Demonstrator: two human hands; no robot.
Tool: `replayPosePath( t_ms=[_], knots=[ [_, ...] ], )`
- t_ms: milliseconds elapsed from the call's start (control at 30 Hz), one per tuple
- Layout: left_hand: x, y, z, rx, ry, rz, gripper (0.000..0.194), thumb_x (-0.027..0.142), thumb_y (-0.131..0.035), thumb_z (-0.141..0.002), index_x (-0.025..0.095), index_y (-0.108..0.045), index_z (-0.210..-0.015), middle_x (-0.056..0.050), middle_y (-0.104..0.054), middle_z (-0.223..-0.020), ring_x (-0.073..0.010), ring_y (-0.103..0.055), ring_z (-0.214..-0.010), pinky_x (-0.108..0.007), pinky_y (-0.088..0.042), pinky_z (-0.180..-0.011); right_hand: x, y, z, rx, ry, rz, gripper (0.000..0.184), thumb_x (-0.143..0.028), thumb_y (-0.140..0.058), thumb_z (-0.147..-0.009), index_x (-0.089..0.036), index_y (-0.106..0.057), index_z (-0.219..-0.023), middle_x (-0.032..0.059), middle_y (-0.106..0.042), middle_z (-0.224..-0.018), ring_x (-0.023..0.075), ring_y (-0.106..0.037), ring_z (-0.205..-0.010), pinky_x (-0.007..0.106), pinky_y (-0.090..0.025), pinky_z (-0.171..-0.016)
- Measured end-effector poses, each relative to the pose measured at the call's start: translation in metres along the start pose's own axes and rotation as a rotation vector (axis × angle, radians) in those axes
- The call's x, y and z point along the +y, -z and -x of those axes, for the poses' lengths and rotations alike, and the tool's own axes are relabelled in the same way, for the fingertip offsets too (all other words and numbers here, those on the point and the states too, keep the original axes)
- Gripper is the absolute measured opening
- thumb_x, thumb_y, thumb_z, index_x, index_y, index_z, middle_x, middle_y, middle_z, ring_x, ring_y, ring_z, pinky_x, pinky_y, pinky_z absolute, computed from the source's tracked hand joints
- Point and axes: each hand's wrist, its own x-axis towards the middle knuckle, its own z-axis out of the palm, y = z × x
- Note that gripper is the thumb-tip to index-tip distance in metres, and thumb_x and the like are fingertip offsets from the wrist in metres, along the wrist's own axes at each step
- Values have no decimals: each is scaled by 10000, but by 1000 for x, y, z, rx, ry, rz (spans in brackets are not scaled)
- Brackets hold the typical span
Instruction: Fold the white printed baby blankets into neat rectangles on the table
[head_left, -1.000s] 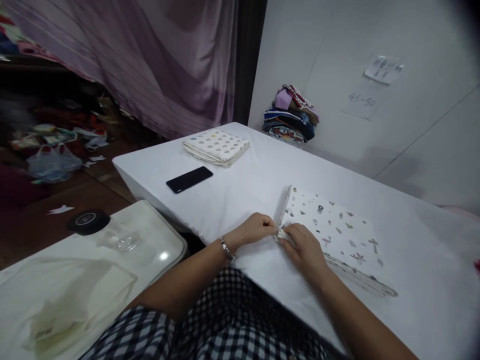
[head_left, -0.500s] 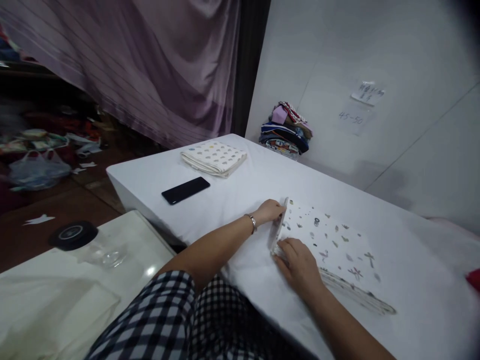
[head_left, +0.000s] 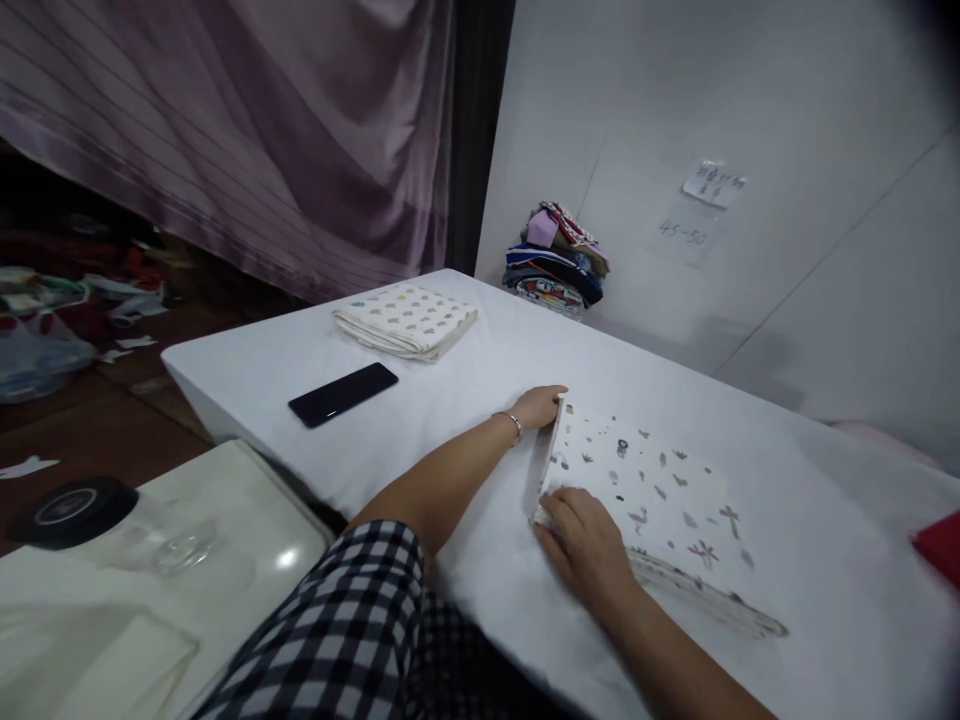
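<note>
A folded white cloth [head_left: 656, 495] printed with small plants and animals lies flat on the white-covered table [head_left: 480, 440]. At its far left corner, my left hand [head_left: 538, 406] grips the raised left edge, a bracelet on the wrist. My right hand [head_left: 586, 545] holds the near end of that same edge, fingers on top and thumb low at the side. The cloth's layers show along its near side. A second folded cloth [head_left: 409, 320], white with grey hearts, lies farther left, apart from both hands.
A black phone [head_left: 343, 393] lies left of my left arm. Folded fabrics [head_left: 555, 265] are piled by the wall beyond the table. At lower left stands a pale surface [head_left: 255, 500] with a black-lidded clear container [head_left: 75, 510]. A purple curtain [head_left: 322, 140] hangs behind.
The view has shifted slightly, so most things on the left sit farther left. My left hand has slid a little toward the cloth's far corner; my right hand keeps its place on the near corner.
</note>
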Motion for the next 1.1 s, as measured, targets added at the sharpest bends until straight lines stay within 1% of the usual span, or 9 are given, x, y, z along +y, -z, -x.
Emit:
replayPosePath(
  t_ms=[200, 400, 533, 633, 733, 833, 933, 1033, 1100],
  knots=[
    [0, 5, -13, -14, -66, 24, 315, 187, -485, -786, 224, -677, -1033, -13, -688, -1035, -158, -607, -945, -237, -453, -850, -3, 3, -6, -39, -19, -14, 154, -189, -474, -877, -151, -553, -1005, 95, -566, -934, 216, -496, -833, 341, -406, -699],
    [-3, 6, -26, 35, -46, 43, 282, 213, -511, -776, 220, -679, -1002, -16, -689, -1022, -165, -608, -931, -244, -459, -826, -8, -2, -18, -49, -51, 43, 171, -176, -431, -890, -149, -590, -949, 92, -570, -905, 209, -481, -802, 334, -383, -681],
    [-10, 1, -23, 32, 2, 34, 269, 159, -515, -757, 197, -694, -955, -23, -702, -981, -158, -622, -893, -229, -469, -789, -9, -2, -20, -67, -38, 111, 182, -157, -425, -888, -153, -598, -945, 76, -569, -876, 198, -463, -760, 326, -350, -654],
    [-10, 4, -19, 46, 25, 15, 287, 140, -501, -768, 186, -686, -983, -27, -702, -987, -147, -625, -890, -222, -466, -800, -10, 0, -18, -91, -30, 139, 160, -138, -464, -872, -157, -596, -961, 66, -567, -878, 195, -458, -768, 325, -332, -663],
    [-3, 14, -12, 85, 55, -24, 313, 172, -467, -812, 159, -654, -1062, -59, -683, -1056, -158, -615, -948, -248, -451, -864, -10, 0, -17, -108, -36, 142, 152, -125, -499, -860, -162, -590, -976, 59, -564, -899, 192, -456, -792, 318, -320, -667],
    [11, 19, 0, 126, 55, -70, 369, 284, -426, -865, 148, -596, -1164, -88, -629, -1172, -187, -575, -1052, -294, -414, -943, -10, -2, -17, -120, -45, 158, 150, -116, -497, -866, -169, -583, -977, 56, -558, -906, 189, -454, -806, 314, -309, -669],
    [26, 8, 18, 87, -54, -159, 435, 384, -423, -877, 179, -528, -1246, -77, -527, -1317, -199, -477, -1198, -310, -342, -1024, -13, -3, -17, -116, -54, 189, 146, -104, -485, -871, -170, -580, -960, 56, -550, -883, 193, -453, -802, 319, -304, -666],
    [33, -11, 34, 1, -205, -327, 432, 363, -388, -897, 182, -483, -1278, -71, -378, -1440, -205, -283, -1345, -352, -244, -1091, -17, -1, -15, -93, -42, 218, 203, -91, -471, -863, -152, -569, -1030, 78, -552, -907, 212, -457, -814, 340, -331, -670],
    [33, -19, 41, -18, -224, -393, 421, 342, -347, -914, 183, -467, -1285, -74, -334, -1465, -215, -219, -1372, -404, -221, -1097, -21, 2, -13, -98, -35, 228, 270, -96, -474, -853, -126, -545, -1112, 97, -561, -941, 225, -463, -829, 359, -362, -684]
  ],
)
